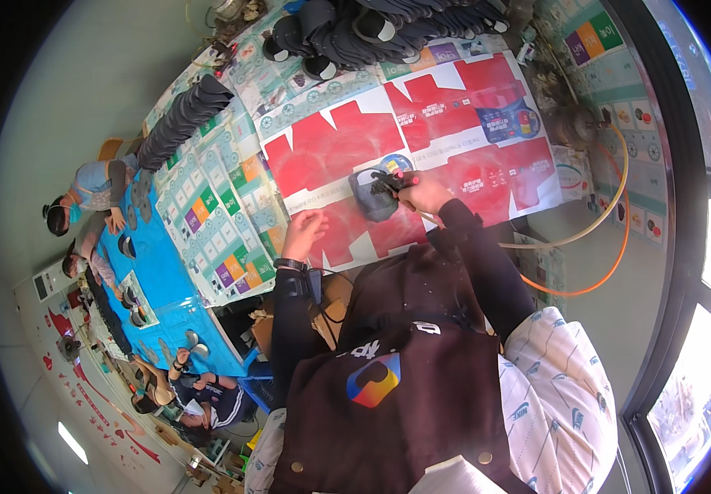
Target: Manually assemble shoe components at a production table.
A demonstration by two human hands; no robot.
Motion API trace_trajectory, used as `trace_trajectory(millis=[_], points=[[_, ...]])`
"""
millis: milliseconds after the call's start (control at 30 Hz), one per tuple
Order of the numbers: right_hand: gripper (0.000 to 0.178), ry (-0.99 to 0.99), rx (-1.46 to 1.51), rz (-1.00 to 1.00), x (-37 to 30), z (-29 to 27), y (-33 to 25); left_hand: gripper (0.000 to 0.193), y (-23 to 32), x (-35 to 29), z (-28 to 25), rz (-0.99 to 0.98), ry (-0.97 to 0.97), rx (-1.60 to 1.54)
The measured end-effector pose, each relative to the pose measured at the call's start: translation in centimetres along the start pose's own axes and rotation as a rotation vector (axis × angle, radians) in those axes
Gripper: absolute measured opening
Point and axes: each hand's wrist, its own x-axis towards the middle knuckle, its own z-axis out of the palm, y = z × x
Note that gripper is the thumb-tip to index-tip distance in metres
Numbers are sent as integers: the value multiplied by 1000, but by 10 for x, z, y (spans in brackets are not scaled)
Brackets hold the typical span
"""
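right hand [426,196] closed on black spray gun [390,183], which overlaps dark grey curved piece [374,207] just left of the grip.
piece's long axis looks roughly near-to-far; left hand [304,232] farther off, loosely curled, apparently empty; red-and-white printed sheet [331,152] underneath, piled dark pieces [320,26] beyond.

Dark brown apron [438,403], multicoloured emblem [374,380], black sleeves [487,267], black left wristband [290,264], white patterned shirt [561,403], all far from me.

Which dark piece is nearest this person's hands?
The single dark piece on the red-printed paper, by the black tool; the others lie farther off, mostly bunched.
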Motion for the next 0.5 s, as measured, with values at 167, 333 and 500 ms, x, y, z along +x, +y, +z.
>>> trace_trajectory(millis=[167, 333, 500], points=[[16, -183, -154, 50, 1, -8, 11, 28, 1, 17, 11, -16, 0, 0], [26, -90, -338, -67, -6, -11, 15, 30, -4, 35, 20, -33, 24, 1], [27, 6, -152, 2, -12, -8, 8, 32, -5, 56, 39, -41, 32, 66]])
